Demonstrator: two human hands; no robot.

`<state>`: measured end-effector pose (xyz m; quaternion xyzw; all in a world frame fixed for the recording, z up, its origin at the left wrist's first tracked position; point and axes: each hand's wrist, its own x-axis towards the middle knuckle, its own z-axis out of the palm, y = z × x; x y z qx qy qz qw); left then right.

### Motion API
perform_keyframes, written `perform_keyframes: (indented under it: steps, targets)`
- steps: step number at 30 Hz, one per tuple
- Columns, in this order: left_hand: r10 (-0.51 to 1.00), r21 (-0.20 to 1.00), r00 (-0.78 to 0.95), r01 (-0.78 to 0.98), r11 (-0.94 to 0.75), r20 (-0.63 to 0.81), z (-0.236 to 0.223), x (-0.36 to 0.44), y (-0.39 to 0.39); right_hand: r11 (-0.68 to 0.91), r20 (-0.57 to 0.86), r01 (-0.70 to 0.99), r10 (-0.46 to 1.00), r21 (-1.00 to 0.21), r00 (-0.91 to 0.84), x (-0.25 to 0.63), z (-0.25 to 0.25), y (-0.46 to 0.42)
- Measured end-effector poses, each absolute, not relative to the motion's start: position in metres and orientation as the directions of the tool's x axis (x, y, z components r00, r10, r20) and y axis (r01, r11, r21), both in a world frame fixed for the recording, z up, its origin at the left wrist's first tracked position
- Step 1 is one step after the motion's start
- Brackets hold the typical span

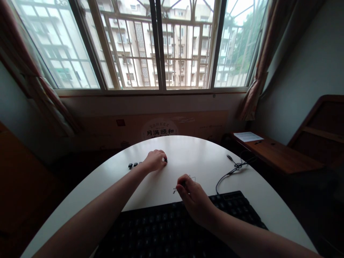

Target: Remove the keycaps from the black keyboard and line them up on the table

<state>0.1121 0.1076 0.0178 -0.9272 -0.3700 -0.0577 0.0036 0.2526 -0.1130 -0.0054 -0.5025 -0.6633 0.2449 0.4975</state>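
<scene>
Keyboard [150, 229], black, lies on the near part of the white table [193, 150] in the head view, partly beneath the forearms; its key legends are too small and dim to read. The left hand [155, 160] reaches over the table beyond it, thumb and fingers pinching a small dark keycap [165, 160]; a short row of loose keycaps [130, 166] sits just beside that hand, on its left. The right hand [195, 200], above the keyboard's far edge, has its fingers curled around a thin wire tool [192, 178], whose ends show on either side of the grip. A black cable [227, 174] runs from the keyboard to a loose coil and plug on the right. Behind the table, a printed panel [188, 125] reads "月满颐和" in dark characters; the line below is partly hidden by the table edge, and the small arched lettering above is unclear. Farther right, a printed sheet [247, 136], its text illegible, lies on a brown wooden surface [290, 157].
</scene>
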Motion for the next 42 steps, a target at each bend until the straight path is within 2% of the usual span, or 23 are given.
perform_keyframes:
  steps: [11,17,18,20,22,24,25,27,29,31,37,42]
  targets:
    - [0.69,0.102,0.714,0.683,-0.723,0.118,0.014,0.108,0.11,0.389,0.428,0.428,0.904,-0.816,-0.005,0.253,-0.007,-0.112]
    - [0.711,0.2,0.652,0.684,-0.702,0.265,0.033,0.096,0.114,0.373,0.408,0.381,0.913,-0.846,0.014,0.254,-0.007,-0.113]
    - [0.721,0.228,0.616,0.688,-0.689,0.317,0.041,0.093,0.112,0.371,0.407,0.369,0.913,-0.852,0.023,0.254,-0.007,-0.113]
    - [0.762,0.402,0.465,0.656,-0.639,0.452,0.058,0.088,0.1,0.372,0.411,0.35,0.911,-0.86,0.039,0.255,-0.007,-0.112]
    - [0.802,0.563,0.37,0.574,-0.594,0.469,0.071,0.084,0.077,0.376,0.414,0.332,0.909,-0.865,0.048,0.255,-0.009,-0.111]
    - [0.813,0.631,0.373,0.513,-0.582,0.446,0.077,0.082,0.045,0.375,0.408,0.306,0.912,-0.875,0.047,0.256,-0.011,-0.109]
    - [0.807,0.623,0.421,0.515,-0.588,0.414,0.076,0.082,0.026,0.371,0.4,0.287,0.916,-0.883,0.045,0.256,-0.013,-0.108]
    - [0.789,0.524,0.537,0.599,-0.606,0.299,0.069,0.082,-0.009,0.364,0.385,0.24,0.922,-0.9,0.045,0.256,-0.015,-0.107]
    - [0.785,0.412,0.597,0.681,-0.605,0.166,0.056,0.083,-0.038,0.365,0.383,0.205,0.922,-0.908,0.056,0.259,-0.013,-0.107]
    - [0.783,0.359,0.617,0.714,-0.601,0.082,0.043,0.084,-0.057,0.363,0.379,0.192,0.924,-0.912,0.051,0.263,-0.005,-0.11]
    - [0.771,0.335,0.632,0.713,-0.616,0.072,0.015,0.085,-0.064,0.309,0.255,0.217,0.935,-0.926,-0.245,0.277,0.016,-0.12]
    - [0.78,0.338,0.623,0.725,-0.599,0.046,0.007,0.086,-0.06,0.333,0.287,0.23,0.934,-0.914,-0.211,0.273,0.0,-0.116]
